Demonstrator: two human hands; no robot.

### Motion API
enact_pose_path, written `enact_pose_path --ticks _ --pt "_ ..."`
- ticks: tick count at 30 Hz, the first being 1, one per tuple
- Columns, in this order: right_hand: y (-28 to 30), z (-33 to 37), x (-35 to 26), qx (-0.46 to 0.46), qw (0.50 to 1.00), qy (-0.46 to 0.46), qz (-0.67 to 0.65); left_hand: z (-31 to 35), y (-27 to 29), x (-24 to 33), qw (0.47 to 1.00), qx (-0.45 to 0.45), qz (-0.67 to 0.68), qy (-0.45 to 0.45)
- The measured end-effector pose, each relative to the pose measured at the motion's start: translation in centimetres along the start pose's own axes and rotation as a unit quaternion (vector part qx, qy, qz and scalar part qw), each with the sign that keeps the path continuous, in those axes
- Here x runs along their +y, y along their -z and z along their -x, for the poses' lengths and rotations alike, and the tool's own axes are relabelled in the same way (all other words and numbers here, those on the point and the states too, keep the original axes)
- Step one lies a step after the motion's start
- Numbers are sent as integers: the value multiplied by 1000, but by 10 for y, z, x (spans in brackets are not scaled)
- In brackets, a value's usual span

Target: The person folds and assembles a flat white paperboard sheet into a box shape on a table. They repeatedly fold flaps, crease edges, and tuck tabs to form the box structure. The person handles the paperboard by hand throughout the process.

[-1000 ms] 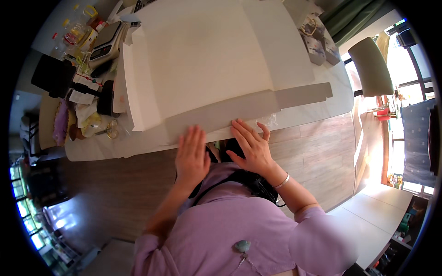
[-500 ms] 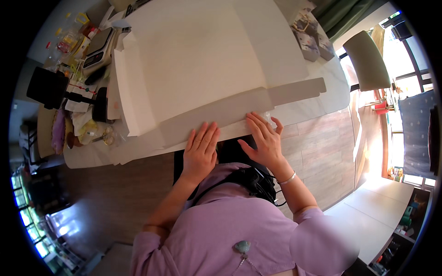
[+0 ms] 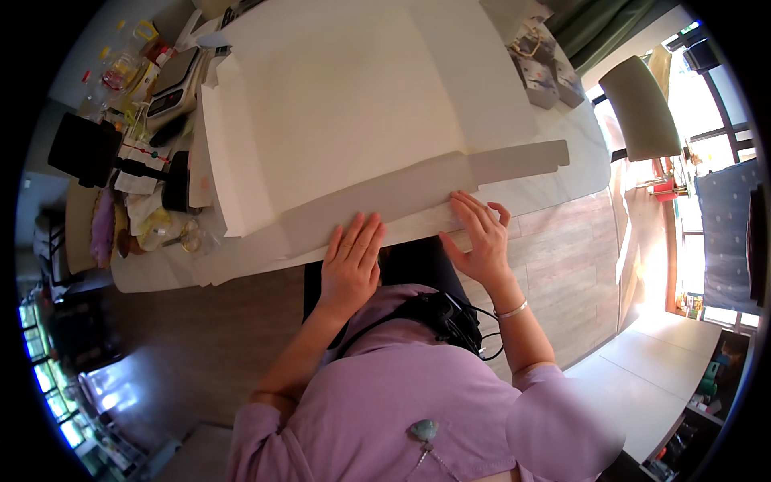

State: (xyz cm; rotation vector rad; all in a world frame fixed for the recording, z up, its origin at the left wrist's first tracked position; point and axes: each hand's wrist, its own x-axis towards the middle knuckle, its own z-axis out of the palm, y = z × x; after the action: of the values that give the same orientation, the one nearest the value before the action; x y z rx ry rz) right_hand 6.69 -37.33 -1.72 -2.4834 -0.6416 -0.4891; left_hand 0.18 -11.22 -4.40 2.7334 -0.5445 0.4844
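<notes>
Grip: holding nothing with left hand [image 3: 348, 269] or right hand [image 3: 484, 241], palm-down at flap [image 3: 385, 191] of card [image 3: 361, 96] | Card: lying open on surface [image 3: 585, 163] | Risk: could skew or crease crooked if pressed unevenly

In front of me stands a pale marbled table [image 3: 582, 157], and beneath it a floor [image 3: 554, 253] of greyish-brown wooden planks. To my right I see a beige-backed chair [image 3: 640, 108], a dark green curtain [image 3: 614, 36] above it, and a bright window [image 3: 719, 100] beyond. Strong daylight glares on the floor there, beside a blue-grey dotted cloth [image 3: 727, 233]. Nearer me is a white cabinet top [image 3: 642, 353]. On my far left, another window [image 3: 50, 369] glows near a dim corner.
</notes>
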Motion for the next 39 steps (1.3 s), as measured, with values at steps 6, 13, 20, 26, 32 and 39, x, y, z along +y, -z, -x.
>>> enact_pose_path --ticks 6,13,20,26,32,39 --pt "3 3 19 31 999 -14 -1 0 -1 0 1000 9 1 0" --pt "12 -6 29 18 998 12 -64 -1 7 0 1000 -8 27 1" --pt "39 -44 5 77 996 51 -1 -23 62 -21 995 84 13 59" --pt "31 -79 -51 -38 993 94 68 -29 92 -38 990 55 -68 114" --pt "12 -33 -46 -89 982 164 27 27 71 -17 986 146 -79 22" --pt "-2 -15 -76 -13 984 127 121 52 56 -27 971 196 -115 72"
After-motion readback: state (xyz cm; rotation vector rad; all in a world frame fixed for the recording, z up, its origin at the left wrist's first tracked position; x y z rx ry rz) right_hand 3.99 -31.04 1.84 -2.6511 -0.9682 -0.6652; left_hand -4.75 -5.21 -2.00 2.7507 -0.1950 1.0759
